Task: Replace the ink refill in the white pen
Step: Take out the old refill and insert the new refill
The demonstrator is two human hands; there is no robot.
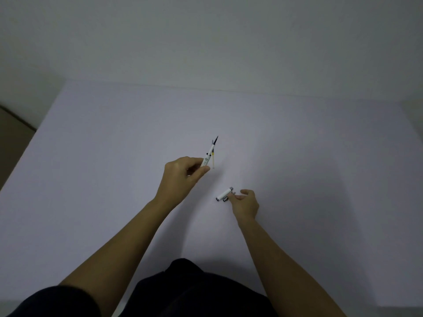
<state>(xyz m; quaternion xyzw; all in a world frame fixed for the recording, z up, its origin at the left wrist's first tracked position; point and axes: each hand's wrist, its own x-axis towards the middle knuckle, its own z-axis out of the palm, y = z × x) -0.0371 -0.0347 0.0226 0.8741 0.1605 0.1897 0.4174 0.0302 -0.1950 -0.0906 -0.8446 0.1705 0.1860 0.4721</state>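
**Pen apart, halves about to be rejoined**

Hands of one person reach over a pale, bare surface (114,156), seen from above. The left hand (180,172) is raised, its grip pinched around the front half of the white pen (207,160), which points up and away with a dark refill tip showing at its far end. Just beside that half, a thin loose refill (213,160) with a yellowish band lies on the surface or hangs close by; which of the two is unclear. The right hand (246,203) rests low on the surface, its fingertips (235,197) touching the pen's rear half (224,194), a short white tube with a metal end and clip. Whether that grip has closed on the tube or only touches it cannot be told.

The step in hand looks like picking up the rear half to rejoin the pen. Doing it well likely means lifting the tube by its middle, lining up both halves along one axis, and turning gently so the threads do not cross.
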